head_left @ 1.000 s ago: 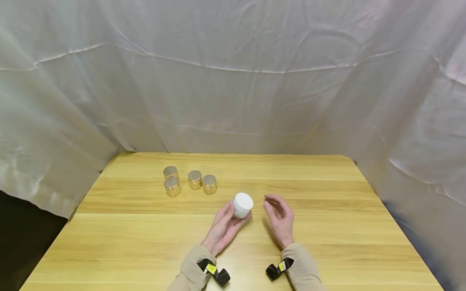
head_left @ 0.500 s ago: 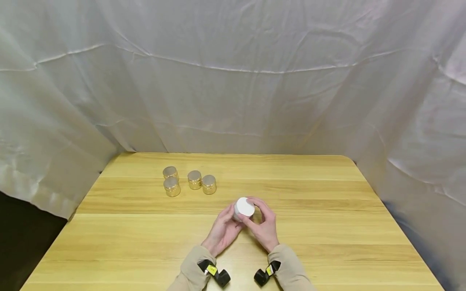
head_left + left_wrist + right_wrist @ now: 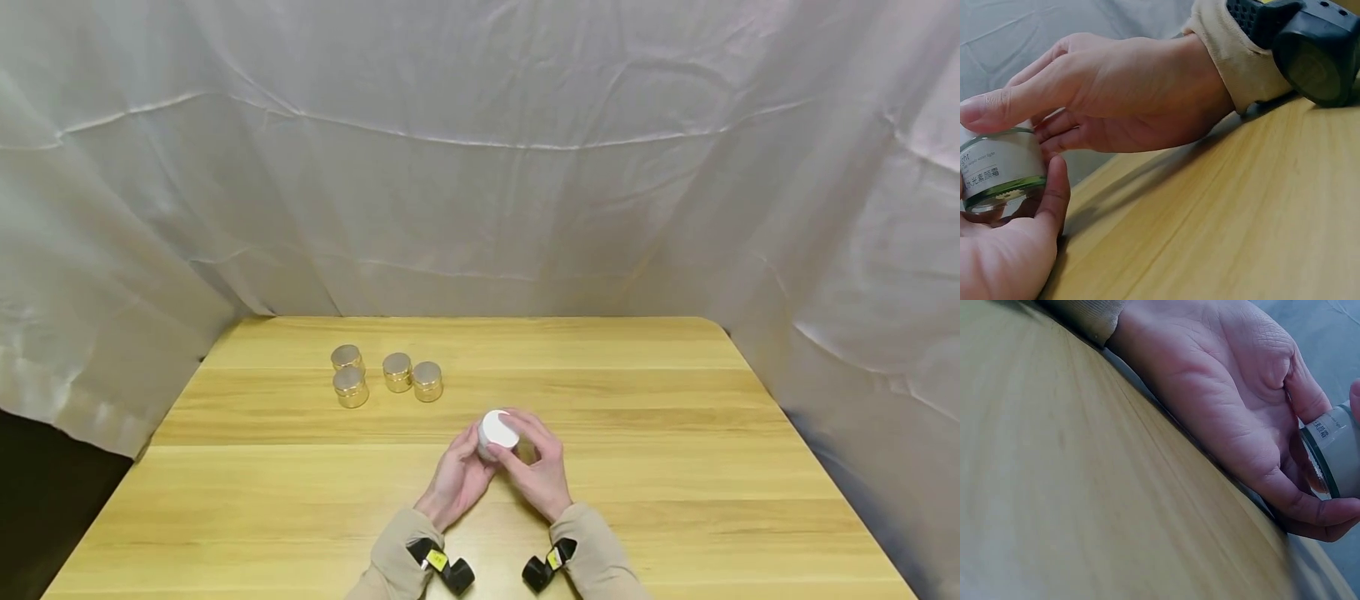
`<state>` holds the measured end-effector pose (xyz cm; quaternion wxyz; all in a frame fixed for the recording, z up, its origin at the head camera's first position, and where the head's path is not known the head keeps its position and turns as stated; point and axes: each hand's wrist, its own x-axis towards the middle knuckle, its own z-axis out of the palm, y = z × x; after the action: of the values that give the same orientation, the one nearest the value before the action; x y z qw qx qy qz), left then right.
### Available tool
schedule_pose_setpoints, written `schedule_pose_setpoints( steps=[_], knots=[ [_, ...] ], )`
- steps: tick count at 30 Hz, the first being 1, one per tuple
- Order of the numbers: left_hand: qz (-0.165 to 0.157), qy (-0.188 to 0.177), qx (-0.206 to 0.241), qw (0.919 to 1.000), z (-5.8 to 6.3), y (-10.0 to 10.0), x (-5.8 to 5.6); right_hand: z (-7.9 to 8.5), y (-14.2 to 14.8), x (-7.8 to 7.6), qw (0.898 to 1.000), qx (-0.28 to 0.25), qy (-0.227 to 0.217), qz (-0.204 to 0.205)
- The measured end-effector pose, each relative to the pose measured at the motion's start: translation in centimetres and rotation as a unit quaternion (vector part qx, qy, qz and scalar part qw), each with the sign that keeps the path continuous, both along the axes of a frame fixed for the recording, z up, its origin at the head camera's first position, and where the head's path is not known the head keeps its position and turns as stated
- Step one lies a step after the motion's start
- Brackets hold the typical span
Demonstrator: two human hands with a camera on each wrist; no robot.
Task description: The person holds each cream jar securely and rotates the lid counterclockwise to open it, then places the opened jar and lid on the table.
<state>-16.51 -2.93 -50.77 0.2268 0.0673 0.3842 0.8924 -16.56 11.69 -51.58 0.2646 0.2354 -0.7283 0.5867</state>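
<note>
A small cream jar (image 3: 491,426) with a white lid is held above the table between both hands. My left hand (image 3: 453,482) grips its body from the left and below, thumb along the side. From the right, my right hand (image 3: 542,468) grips the lid, with its thumb at the near edge and its fingers over the far edge. In the left wrist view the jar (image 3: 1007,167) shows a printed white label and a clear base, with the right hand (image 3: 1116,87) over its top. The right wrist view shows the left hand's fingers curled around the jar (image 3: 1340,447).
Several gold jars (image 3: 427,381) stand in two close pairs at the back left of the wooden table (image 3: 637,467). Grey cloth (image 3: 480,208) hangs behind the table and along its sides.
My right hand has moved left from beside the jar and taken hold of its lid. The left hand keeps its grip. In the last half second, the right fingers have shifted farther over the lid.
</note>
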Motion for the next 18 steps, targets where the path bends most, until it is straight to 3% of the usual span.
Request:
schedule_pose_setpoints(
  steps=[13, 18],
  knots=[
    [0.004, 0.026, -0.011, 0.9996, 0.00, 0.01, -0.21, 0.10, 0.02, 0.06, 1.000, -0.006, 0.016, 0.023],
    [0.009, 0.015, -0.008, 0.9998, 0.05, 0.11, -0.27, 0.10, 0.11, 0.00, 0.999, 0.001, 0.019, 0.032]
  ],
)
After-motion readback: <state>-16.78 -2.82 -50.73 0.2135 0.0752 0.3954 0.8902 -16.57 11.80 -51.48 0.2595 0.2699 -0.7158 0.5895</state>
